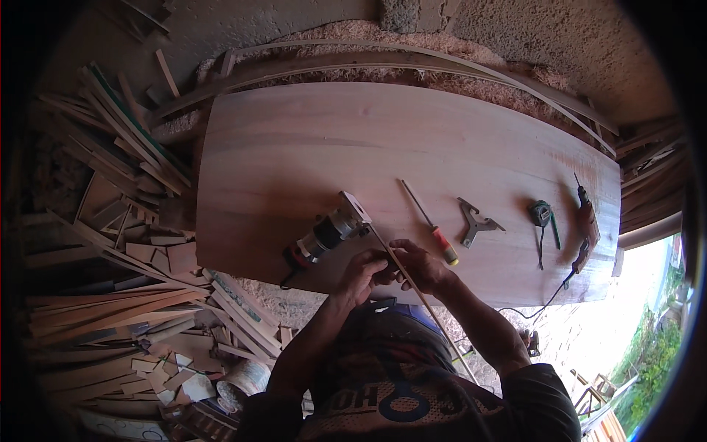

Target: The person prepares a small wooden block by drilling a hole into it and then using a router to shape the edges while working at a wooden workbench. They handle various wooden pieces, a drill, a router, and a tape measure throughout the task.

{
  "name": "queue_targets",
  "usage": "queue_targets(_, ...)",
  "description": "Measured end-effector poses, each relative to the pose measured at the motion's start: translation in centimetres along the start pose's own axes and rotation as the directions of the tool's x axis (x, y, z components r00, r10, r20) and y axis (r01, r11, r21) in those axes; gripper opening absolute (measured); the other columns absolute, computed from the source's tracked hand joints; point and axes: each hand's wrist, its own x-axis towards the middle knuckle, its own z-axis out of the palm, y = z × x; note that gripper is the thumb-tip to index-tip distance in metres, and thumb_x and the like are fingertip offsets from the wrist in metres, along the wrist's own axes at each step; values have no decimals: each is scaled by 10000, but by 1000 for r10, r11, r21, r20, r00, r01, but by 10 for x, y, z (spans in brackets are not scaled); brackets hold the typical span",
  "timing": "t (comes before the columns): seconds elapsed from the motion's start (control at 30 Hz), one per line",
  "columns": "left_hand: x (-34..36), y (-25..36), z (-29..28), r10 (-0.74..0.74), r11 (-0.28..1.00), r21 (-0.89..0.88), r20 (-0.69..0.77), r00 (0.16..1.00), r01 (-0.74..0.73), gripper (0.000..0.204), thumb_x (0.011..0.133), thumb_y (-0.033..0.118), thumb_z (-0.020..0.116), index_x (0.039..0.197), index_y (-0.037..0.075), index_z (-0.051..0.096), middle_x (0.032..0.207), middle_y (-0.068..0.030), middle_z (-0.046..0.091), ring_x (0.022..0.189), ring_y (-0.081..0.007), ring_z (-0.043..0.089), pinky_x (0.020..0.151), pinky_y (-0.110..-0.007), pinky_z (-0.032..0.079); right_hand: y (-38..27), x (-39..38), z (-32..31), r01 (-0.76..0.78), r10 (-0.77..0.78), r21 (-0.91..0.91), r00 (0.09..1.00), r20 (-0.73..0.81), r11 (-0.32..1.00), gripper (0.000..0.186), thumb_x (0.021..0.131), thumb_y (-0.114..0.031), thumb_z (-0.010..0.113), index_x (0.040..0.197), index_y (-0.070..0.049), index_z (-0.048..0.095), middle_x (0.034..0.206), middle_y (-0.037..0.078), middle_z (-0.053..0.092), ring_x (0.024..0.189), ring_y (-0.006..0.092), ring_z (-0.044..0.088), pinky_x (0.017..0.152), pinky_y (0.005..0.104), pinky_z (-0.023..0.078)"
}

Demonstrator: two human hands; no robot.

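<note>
Both my hands meet at the near edge of a large wooden board (383, 140). My left hand (362, 274) and my right hand (417, 265) pinch a long thin wooden strip (434, 313) that runs from the board down past my right forearm. Just left of my hands a small electric router (328, 234) lies on its side on the board, its square base plate pointing toward the strip's upper end.
On the board to the right lie a screwdriver with an orange handle (434, 228), a metal bracket (475, 223), a green tool (543, 217) and a corded power tool (586, 225). Piles of wood offcuts (125, 243) cover the left side; sawdust lies behind the board.
</note>
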Motion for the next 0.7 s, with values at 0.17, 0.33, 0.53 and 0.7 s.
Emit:
queue_targets(0.17,2,2,5,66,988,146,-73,995,-55,266,1006,275,548,1113,38,608,916,-58,638,799,-148,636,605,-252,508,2,-5,14,60,-113,-268,976,-186,962,294,972,-314,604,1105,-62,530,959,87,655,723,201,680,513,336,566)
queue_targets(0.33,15,-9,-9,280,866,421,35,959,-268,233,1019,252,520,1100,40,572,938,-80,644,816,-168,651,602,-277,517,13,-11,24,313,-542,-837,840,24,449,300,906,-179,653,1115,-13,516,957,175,644,869,332,674,678,458,545)
queue_targets(0.53,26,-18,-21,165,946,293,-57,985,-142,244,1038,247,495,1170,50,550,878,-66,655,761,-165,667,615,-297,536,43,7,3,256,-707,-952,704,67,166,279,840,-29,593,1102,9,506,900,221,582,845,441,602,718,507,485)
queue_targets(0.7,41,-32,-36,126,992,8,74,989,-127,270,1042,264,490,1156,40,587,958,-55,649,834,-161,668,682,-293,548,37,-2,17,196,-730,-977,680,72,86,199,867,-18,575,1064,2,554,894,210,589,853,431,613,717,496,492)
